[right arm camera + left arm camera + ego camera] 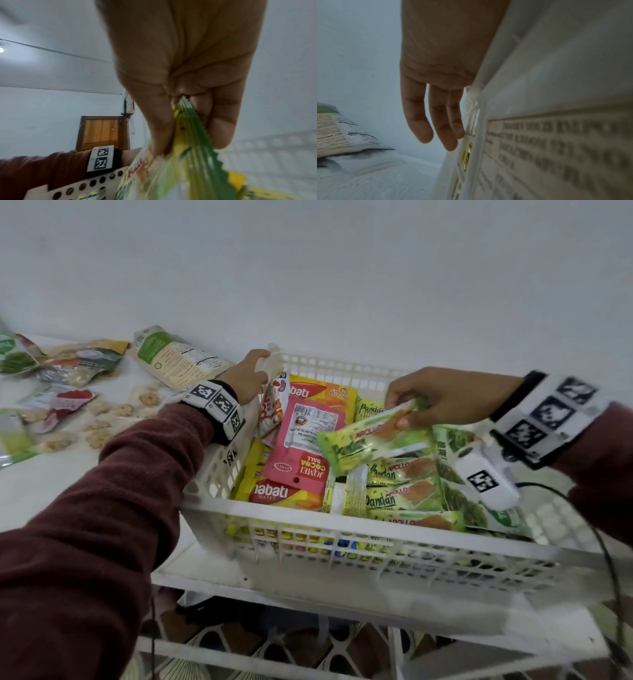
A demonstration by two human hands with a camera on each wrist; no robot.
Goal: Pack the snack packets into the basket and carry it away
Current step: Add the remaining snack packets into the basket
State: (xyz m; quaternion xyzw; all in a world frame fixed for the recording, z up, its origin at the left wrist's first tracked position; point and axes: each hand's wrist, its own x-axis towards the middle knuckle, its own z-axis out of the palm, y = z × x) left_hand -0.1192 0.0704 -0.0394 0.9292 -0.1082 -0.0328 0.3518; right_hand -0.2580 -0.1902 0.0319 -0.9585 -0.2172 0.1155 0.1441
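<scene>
A white lattice basket (342, 513) stands on the white table and holds several packets: yellow-red Nabati wafers (284, 494), a pink cocoa ball pack (301, 446) and green Apollo Pandan packs (400, 484). Above them my right hand (428, 398) pinches another green Apollo packet (370, 440) by its crimped end; the right wrist view shows thumb and fingers (221, 129) squeezing that packet (188, 162). My left hand (248, 376) rests at the basket's far-left corner. In the left wrist view its fingers (436, 128) hang straight along the outside of the basket wall (476, 135).
Loose packets lie on the table left of the basket: a cream-and-green one (178, 361) close by, more green and red ones (68, 361) farther left, plus small clear cracker packs (102, 422). A white wall rises right behind. A black cable (606, 559) hangs from my right wrist.
</scene>
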